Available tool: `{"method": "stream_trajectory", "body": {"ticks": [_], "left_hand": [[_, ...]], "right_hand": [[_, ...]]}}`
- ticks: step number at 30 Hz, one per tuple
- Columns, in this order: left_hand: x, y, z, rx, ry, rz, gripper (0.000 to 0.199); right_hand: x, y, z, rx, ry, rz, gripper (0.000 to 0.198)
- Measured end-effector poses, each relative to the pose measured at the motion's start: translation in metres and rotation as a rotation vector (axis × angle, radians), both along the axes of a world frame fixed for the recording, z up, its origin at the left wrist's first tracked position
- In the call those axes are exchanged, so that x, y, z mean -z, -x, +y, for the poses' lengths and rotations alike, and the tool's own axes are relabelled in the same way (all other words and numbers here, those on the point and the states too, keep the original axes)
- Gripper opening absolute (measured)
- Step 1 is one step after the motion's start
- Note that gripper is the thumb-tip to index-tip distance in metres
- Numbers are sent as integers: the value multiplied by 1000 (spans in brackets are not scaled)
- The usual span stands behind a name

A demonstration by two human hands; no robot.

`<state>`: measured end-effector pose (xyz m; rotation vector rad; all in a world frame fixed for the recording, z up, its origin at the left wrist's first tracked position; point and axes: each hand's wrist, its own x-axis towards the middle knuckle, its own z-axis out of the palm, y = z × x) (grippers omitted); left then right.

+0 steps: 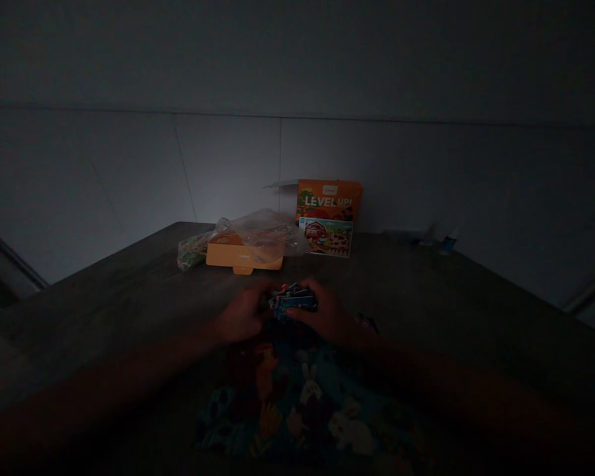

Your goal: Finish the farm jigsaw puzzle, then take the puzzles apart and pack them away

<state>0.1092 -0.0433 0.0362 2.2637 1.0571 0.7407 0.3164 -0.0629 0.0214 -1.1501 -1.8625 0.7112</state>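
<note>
A bundle of flat puzzle pieces [300, 303] with dark blue printing is held above the table between my two hands. My left hand [245, 312] is closed around its left side, with the fingertips partly in shadow. On the other side, my right hand [324, 316] grips it with the thumb across the near face. Below my forearms lies a colourful animal picture [310, 413] showing white rabbits and an orange animal. It is too dark to make out seams in it. A small dark piece [367, 322] lies just beyond my right wrist.
At the back, an orange "LEVEL UP!" box [330, 201] stands by the wall, with a farm picture card [326, 237] leaning on it. Left of it are an open orange box [242, 256] and crumpled clear plastic [265, 228]. A small blue-white item [447, 244] sits far right.
</note>
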Motion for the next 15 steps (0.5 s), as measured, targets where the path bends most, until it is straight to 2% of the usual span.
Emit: {"method": "stream_trajectory", "body": {"ticks": [3,5,9,12,15], "left_hand": [[-14,18,1,-20,-71,253,25],[-25,29,1,11,-101,403,29],[-40,41,2,91,30,642,48],[-42,41,5,83,85,675,53],[-33,38,9,2,102,575,46]], "right_hand": [[1,1,2,29,0,1,39],[1,1,3,50,2,-5,40],[3,3,4,44,-10,-45,42],[4,4,5,24,1,-77,47],[6,4,5,24,-6,-132,43]]}}
